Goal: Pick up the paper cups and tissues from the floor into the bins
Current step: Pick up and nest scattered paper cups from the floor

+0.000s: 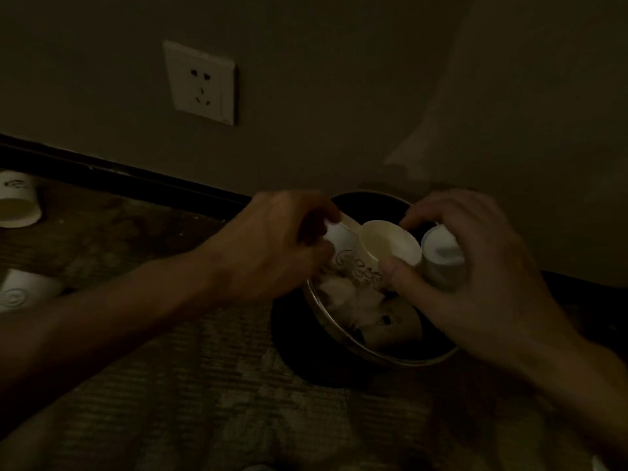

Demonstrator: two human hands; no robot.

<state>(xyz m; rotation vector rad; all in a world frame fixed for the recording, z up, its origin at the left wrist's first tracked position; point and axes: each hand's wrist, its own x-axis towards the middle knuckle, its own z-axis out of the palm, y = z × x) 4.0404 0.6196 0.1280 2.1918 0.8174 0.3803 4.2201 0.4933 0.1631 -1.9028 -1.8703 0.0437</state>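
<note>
Right hand (482,277) grips small cup (441,254); left hand (272,246) grips printed cup (387,243)

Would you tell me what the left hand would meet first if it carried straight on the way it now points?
Likely the open-mouthed middle cup, over the bin just ahead of the left hand and the paper cup it grips; the right hand pinching that middle cup comes next. Depth is unclear.
</note>
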